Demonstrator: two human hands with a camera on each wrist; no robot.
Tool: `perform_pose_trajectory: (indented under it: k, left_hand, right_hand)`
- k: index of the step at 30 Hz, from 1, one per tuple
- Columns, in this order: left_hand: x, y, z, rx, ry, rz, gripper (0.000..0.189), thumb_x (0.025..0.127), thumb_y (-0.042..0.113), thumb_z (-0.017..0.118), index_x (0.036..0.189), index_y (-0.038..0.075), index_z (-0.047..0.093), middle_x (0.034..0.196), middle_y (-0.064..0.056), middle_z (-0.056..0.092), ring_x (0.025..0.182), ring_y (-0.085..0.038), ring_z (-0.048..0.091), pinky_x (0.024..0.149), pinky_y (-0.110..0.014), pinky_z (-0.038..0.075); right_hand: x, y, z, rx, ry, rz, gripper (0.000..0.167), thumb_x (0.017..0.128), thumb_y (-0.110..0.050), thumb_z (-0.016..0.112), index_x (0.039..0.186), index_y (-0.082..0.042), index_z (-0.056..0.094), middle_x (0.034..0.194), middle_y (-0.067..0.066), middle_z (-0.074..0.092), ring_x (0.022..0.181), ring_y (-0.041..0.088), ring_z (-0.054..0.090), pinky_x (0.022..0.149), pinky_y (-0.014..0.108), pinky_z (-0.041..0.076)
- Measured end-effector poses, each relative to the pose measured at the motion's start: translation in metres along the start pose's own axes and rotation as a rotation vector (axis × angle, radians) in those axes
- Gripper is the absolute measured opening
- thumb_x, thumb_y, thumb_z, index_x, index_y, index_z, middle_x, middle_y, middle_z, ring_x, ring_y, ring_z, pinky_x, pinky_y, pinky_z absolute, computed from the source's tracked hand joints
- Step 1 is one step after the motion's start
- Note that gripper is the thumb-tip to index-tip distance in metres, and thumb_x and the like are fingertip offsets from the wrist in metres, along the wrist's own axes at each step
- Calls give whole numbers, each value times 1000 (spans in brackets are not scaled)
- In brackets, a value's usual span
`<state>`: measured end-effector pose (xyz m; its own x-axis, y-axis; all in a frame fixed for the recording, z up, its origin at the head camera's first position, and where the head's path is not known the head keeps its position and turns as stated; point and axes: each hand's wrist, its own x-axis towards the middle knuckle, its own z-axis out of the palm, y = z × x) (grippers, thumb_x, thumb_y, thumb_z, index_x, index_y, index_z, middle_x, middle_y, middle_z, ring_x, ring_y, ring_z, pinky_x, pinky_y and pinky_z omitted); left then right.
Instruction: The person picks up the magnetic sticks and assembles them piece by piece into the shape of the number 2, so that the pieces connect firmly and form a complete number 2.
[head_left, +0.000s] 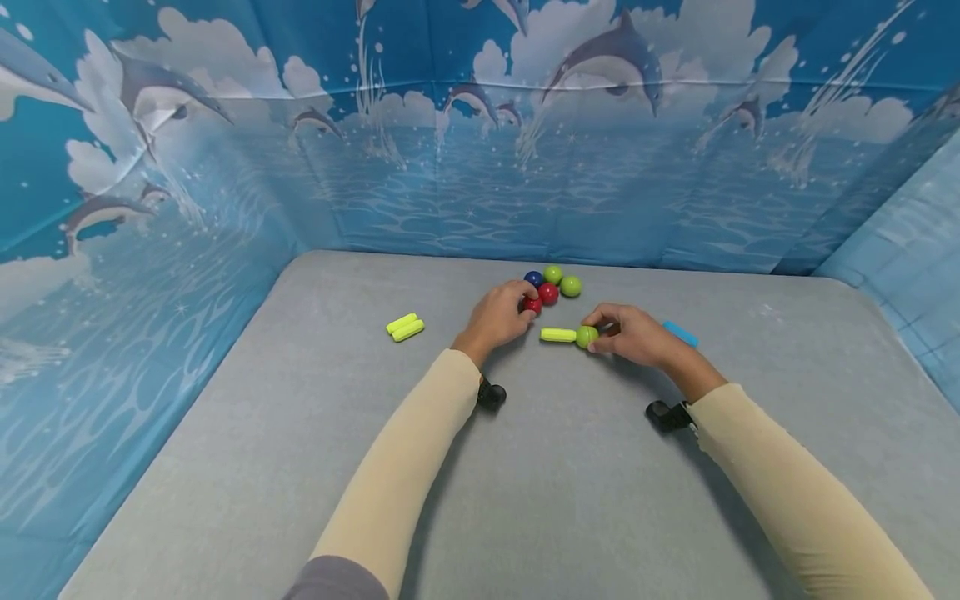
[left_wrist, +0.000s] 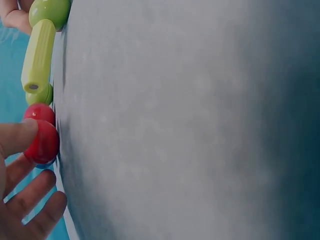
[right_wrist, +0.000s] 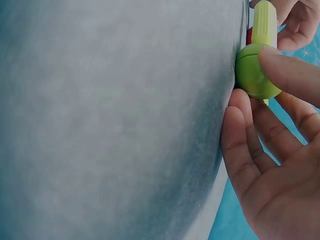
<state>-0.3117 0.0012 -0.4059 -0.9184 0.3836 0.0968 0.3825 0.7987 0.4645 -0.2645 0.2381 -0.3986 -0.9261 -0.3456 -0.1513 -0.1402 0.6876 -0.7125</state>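
Observation:
My left hand (head_left: pixel 497 318) pinches a glossy red ball (left_wrist: pixel 45 142) between thumb and forefinger, the other fingers spread in the left wrist view. Thumb and fingers of my right hand (head_left: pixel 639 335) grip a light green ball (right_wrist: pixel 254 72) with a seam around it. A ridged yellow stick (head_left: pixel 558 335) extends from that ball toward the left hand, its end touching the ball. The stick's free end shows a small dark round spot. A second red ball (head_left: pixel 548 293) sits just beyond the left fingertips.
Behind the red balls are a dark blue ball (head_left: pixel 533 278) and two green balls, one at the right (head_left: pixel 571 286). Two yellow sticks (head_left: pixel 408 331) lie side by side at left. A blue stick (head_left: pixel 680 333) lies beyond the right hand. Dolphin-print curtains border the grey table (head_left: pixel 555 500).

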Motion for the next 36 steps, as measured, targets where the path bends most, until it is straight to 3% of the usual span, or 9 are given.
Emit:
perform_pose_trajectory:
  k: [4, 9, 15, 29, 36]
  left_hand:
    - [0, 1, 1, -13, 40, -7, 16, 93, 19, 69, 108, 14, 64, 112, -2, 64, 96, -16, 56, 87, -33, 50]
    - [1, 0, 3, -43, 35, -7, 23, 95, 12, 65, 117, 15, 66, 120, -4, 65, 109, -18, 59, 99, -34, 50]
    - [1, -1, 5, -61, -14, -24, 29, 96, 14, 65, 125, 17, 65, 130, -6, 63, 120, -20, 57, 105, -36, 48]
    - [0, -2, 8, -112, -6, -47, 30, 96, 14, 64, 126, 18, 65, 135, -6, 63, 124, -21, 57, 105, -36, 49]
    - [-3, -8, -1, -173, -17, -45, 32, 95, 11, 65, 127, 16, 65, 134, -5, 63, 122, -20, 58, 101, -35, 51]
  right_hand:
    - [0, 0, 0, 9, 0, -1, 27, 93, -8, 66, 120, -4, 61, 134, 22, 58, 120, 40, 60, 81, 37, 56]
    - [-1, 1, -1, 16, -3, -6, 26, 93, -6, 66, 119, -3, 61, 133, 23, 58, 120, 40, 59, 79, 36, 55]
    - [-3, 1, -2, 19, -10, -5, 26, 93, -8, 67, 118, -4, 61, 133, 22, 59, 120, 39, 59, 80, 36, 55]
    - [-1, 2, -1, 9, -3, 3, 27, 93, -8, 66, 119, -4, 61, 134, 22, 58, 122, 40, 59, 83, 38, 56]
    - [-2, 1, -1, 10, 3, -7, 26, 93, -7, 67, 118, -4, 62, 134, 22, 58, 121, 41, 58, 81, 36, 56]
